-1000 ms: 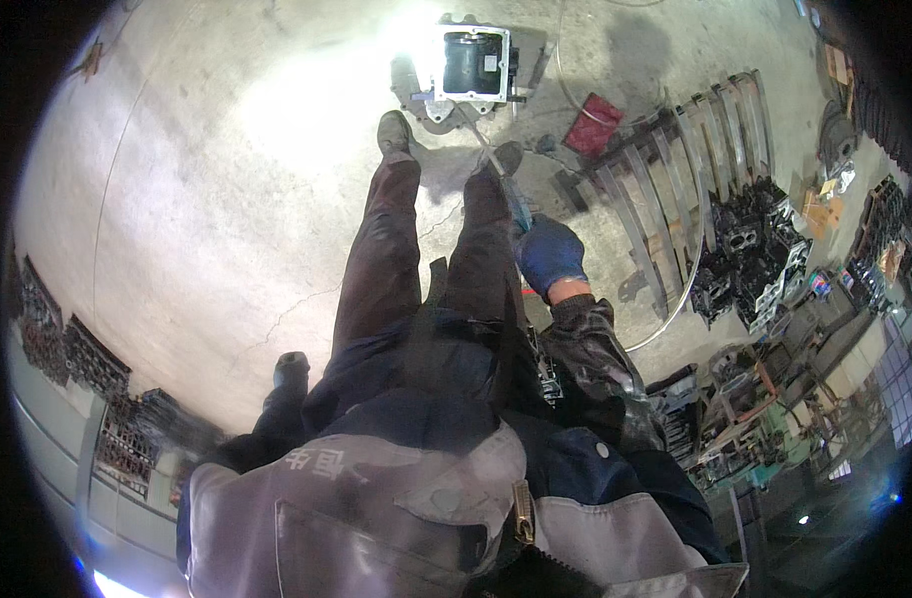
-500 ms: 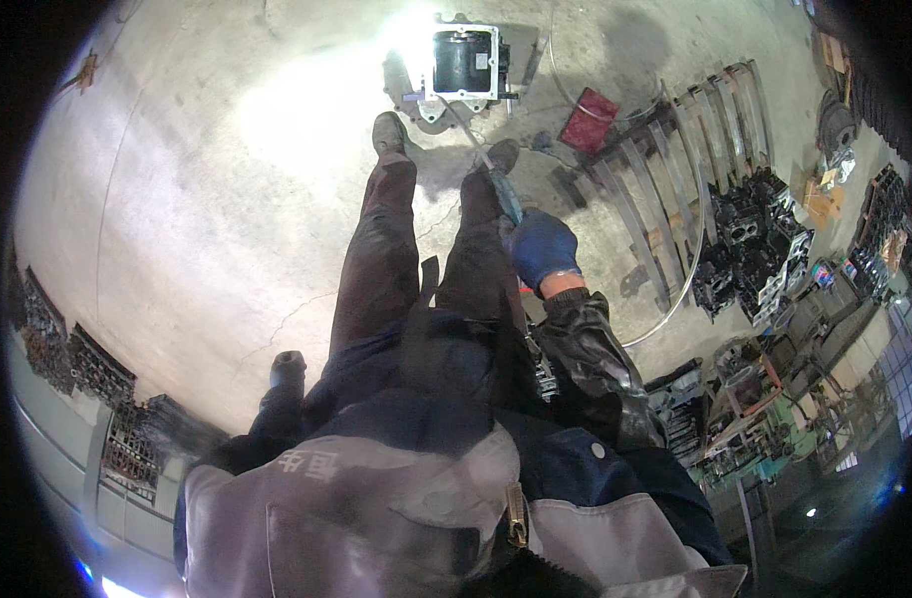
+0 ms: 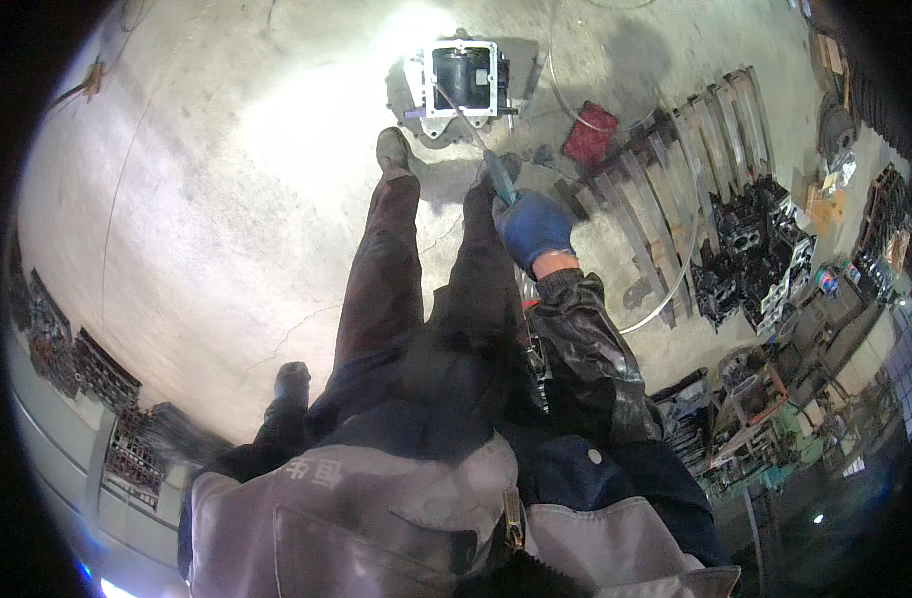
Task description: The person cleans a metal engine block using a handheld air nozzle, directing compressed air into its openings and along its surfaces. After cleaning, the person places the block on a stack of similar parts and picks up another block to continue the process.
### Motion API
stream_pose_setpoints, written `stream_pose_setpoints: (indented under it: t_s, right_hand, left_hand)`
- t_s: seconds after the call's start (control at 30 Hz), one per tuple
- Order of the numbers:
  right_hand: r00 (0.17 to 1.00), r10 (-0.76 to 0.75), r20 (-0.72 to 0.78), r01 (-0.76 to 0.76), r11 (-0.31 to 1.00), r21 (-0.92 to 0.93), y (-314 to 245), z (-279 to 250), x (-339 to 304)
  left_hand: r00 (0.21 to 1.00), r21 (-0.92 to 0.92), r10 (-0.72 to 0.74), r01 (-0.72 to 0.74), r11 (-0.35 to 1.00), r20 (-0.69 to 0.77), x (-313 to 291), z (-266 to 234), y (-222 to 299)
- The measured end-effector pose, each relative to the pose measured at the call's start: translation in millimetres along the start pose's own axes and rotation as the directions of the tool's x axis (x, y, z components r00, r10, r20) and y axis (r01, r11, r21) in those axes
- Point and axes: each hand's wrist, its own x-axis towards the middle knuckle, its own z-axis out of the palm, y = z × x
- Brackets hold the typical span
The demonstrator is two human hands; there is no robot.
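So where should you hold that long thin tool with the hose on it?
By its thick handle, as the right hand in the blue glove does on the tool. Come from the hose end, behind, since the thin tip points away toward the open metal box on the floor.

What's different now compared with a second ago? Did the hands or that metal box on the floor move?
Very little changed. The right hand in its blue glove keeps its grip on the teal-handled tool, aimed toward the open metal housing as before; it sits a touch nearer the legs in the picture. The left hand stays down by the hip. The housing, red rag and engine parts have not moved.
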Motion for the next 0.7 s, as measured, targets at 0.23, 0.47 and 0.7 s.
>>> stream_pose_setpoints:
  t_s: [0.23, 0.47, 0.7]
  right_hand:
    - [0.996, 0.071, 0.059, -0.068, 0.997, -0.046, 40, 13, -46]
    - [0.992, 0.109, 0.058, -0.108, 0.994, -0.009, 51, 23, -58]
    - [0.993, 0.104, 0.054, -0.106, 0.993, 0.045, 55, 22, -55]
  left_hand:
    - [0.950, 0.080, 0.311, -0.313, 0.946, 0.034, -48, 1, 41]
    - [0.995, -0.009, 0.051, -0.052, 0.999, -0.089, -73, 8, 87]
    - [0.995, 0.055, 0.090, -0.088, 0.995, -0.052, -85, 2, 99]
